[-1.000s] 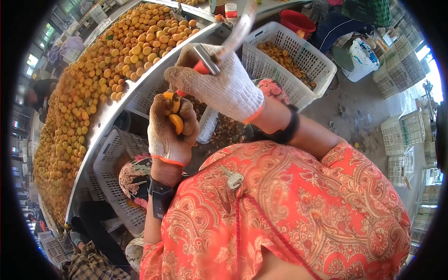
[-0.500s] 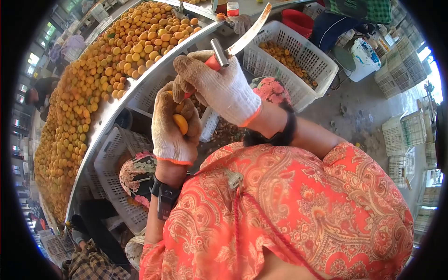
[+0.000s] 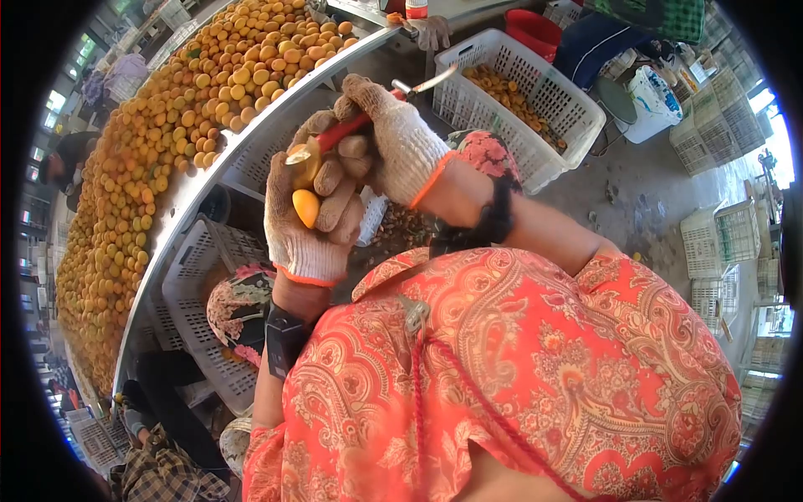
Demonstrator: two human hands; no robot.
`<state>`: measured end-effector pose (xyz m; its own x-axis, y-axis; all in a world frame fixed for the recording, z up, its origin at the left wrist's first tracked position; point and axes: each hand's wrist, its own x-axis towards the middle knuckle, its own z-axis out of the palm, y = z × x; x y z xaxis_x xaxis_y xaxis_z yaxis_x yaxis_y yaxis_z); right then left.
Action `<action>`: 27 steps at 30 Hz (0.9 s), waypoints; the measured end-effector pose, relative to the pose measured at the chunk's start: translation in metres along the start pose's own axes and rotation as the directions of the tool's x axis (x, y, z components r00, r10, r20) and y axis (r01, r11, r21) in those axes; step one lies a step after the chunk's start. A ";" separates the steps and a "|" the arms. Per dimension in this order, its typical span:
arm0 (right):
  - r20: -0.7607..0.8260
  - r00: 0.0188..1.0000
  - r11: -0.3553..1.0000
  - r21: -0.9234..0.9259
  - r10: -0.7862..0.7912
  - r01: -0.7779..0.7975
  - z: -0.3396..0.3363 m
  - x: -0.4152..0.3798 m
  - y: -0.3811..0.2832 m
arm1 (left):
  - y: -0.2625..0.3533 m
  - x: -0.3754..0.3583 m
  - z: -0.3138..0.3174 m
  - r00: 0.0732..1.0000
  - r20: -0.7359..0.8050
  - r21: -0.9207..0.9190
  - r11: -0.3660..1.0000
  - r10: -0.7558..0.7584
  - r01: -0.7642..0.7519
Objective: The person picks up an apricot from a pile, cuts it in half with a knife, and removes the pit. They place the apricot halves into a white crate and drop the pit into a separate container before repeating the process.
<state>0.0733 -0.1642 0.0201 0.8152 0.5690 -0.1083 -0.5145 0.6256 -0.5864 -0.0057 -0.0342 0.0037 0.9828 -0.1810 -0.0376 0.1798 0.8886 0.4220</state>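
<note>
My left hand (image 3: 314,205), in a soiled white knit glove, is closed around apricots. One smooth orange apricot (image 3: 306,208) shows between its fingers; another piece of fruit above it is partly hidden. My right hand (image 3: 401,138), gloved alike, grips a red-handled knife (image 3: 345,131). A shiny metal tip at the handle's lower left end meets the upper fruit in my left hand. From the other end, past my right hand, a curved metal blade sticks out to the upper right.
A metal-edged table (image 3: 188,197) heaped with apricots (image 3: 242,75) curves along the left. A white crate (image 3: 577,125) with cut fruit stands beyond my right hand, near a red basin (image 3: 533,35) and a white bucket (image 3: 652,105). Another crate (image 3: 188,293) is below left; a person's plaid garment (image 3: 171,464) shows lower left.
My right hand has turned and shifted slightly left, swinging the curved blade lower. The knife's other metal tip now shows at the fruit. My left hand has tilted, exposing more of the apricot.
</note>
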 end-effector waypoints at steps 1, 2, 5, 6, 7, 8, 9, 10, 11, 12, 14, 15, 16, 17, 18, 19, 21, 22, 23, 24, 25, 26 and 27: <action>-0.068 0.998 0.998 0.064 -0.006 0.010 0.006 0.001 0.002 | 0.000 0.001 0.000 1.000 -0.012 -0.019 1.000 0.003 -0.003; -0.136 0.991 0.991 0.128 -0.008 0.025 0.009 0.003 0.004 | 0.001 0.003 0.000 1.000 -0.025 -0.037 0.999 0.004 -0.005; -0.050 0.987 0.988 -0.012 -0.152 0.152 -0.014 0.023 0.008 | 0.006 0.009 -0.021 0.997 0.079 0.037 0.999 -0.008 0.005; -0.022 0.969 0.961 -0.136 -0.247 0.242 -0.012 0.024 0.004 | 0.009 0.008 -0.025 0.997 0.083 0.039 0.999 -0.004 0.001; -0.020 0.958 0.900 -0.350 -0.285 0.261 -0.007 0.014 -0.004 | 0.011 0.006 -0.027 1.000 -0.016 0.094 0.995 0.023 -0.021; -0.019 0.958 0.900 -0.348 -0.286 0.261 -0.009 0.017 -0.002 | 0.012 0.004 -0.028 0.992 -0.115 0.150 0.988 0.052 -0.035; 0.205 0.878 0.675 -0.572 -0.432 0.466 -0.011 0.019 0.002 | 0.012 0.003 -0.027 0.992 -0.116 0.150 0.988 0.051 -0.034; 0.449 0.754 0.358 -0.685 -0.479 0.635 -0.012 0.019 0.004 | 0.012 0.001 -0.022 0.985 -0.149 0.174 0.983 0.089 -0.063; 0.556 0.697 0.160 -0.719 -0.453 0.677 -0.013 0.015 0.006 | 0.011 0.000 -0.018 0.975 -0.180 0.197 0.976 0.128 -0.092; 0.578 0.733 0.017 -0.781 -0.360 0.625 -0.009 0.008 0.007 | 0.011 0.001 -0.013 0.976 -0.178 0.195 0.976 0.129 -0.093; 0.676 0.685 -0.245 -0.737 -0.271 0.630 -0.006 0.004 0.015 | 0.012 0.005 -0.005 0.810 -0.564 0.117 0.986 0.162 -0.116; 0.696 0.665 -0.295 -0.717 -0.270 0.631 -0.005 0.005 0.017 | 0.010 -0.002 -0.007 0.871 -0.448 0.215 0.970 0.203 -0.116; 0.702 0.660 -0.298 -0.712 -0.267 0.636 -0.004 0.005 0.017 | 0.010 -0.003 -0.006 0.871 -0.444 0.216 0.969 0.210 -0.123; 0.711 0.656 -0.323 -0.702 -0.255 0.635 -0.002 0.004 0.016 | 0.009 -0.003 -0.003 0.862 -0.456 0.233 0.964 0.222 -0.126; 0.718 0.652 -0.346 -0.692 -0.243 0.633 0.000 0.002 0.015 | 0.008 -0.005 0.000 0.851 -0.469 0.249 0.960 0.235 -0.127; 0.722 0.649 -0.346 -0.688 -0.238 0.638 0.002 0.000 0.015 | 0.010 -0.008 -0.002 0.850 -0.469 0.249 0.959 0.240 -0.134; 0.712 0.680 -0.335 -0.692 -0.174 0.639 0.006 -0.003 0.015 | 0.015 -0.014 -0.009 0.827 -0.499 0.425 0.905 0.261 -0.029; 0.719 0.675 -0.337 -0.684 -0.166 0.647 0.008 -0.003 0.016 | 0.014 -0.014 -0.011 0.824 -0.498 0.423 0.905 0.270 -0.041; 0.734 0.658 -0.339 -0.670 -0.170 0.660 0.010 -0.002 0.019 | 0.013 -0.014 -0.012 0.814 -0.490 0.434 0.897 0.312 -0.082; 0.744 0.643 -0.344 -0.660 -0.181 0.668 0.009 -0.003 0.021 | 0.013 -0.014 -0.011 0.807 -0.478 0.446 0.887 0.347 -0.117; 0.747 0.640 -0.326 -0.659 -0.179 0.678 0.009 -0.002 0.024 | 0.015 -0.018 -0.005 0.837 -0.420 0.504 0.857 0.352 -0.108; 0.742 0.643 -0.323 -0.666 -0.190 0.673 0.008 -0.001 0.026 | 0.023 -0.018 -0.024 0.868 -0.399 0.475 0.876 0.296 -0.080; 0.769 0.608 -0.352 -0.634 -0.195 0.689 0.008 -0.002 0.028 | 0.027 -0.017 -0.040 0.877 -0.405 0.408 0.910 0.260 -0.081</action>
<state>0.0554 -0.1433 0.0098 0.3919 0.6348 0.6660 0.9110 -0.1668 -0.3771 -0.0155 0.0100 -0.0202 0.9258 0.2426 -0.2900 0.0662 0.6511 0.7561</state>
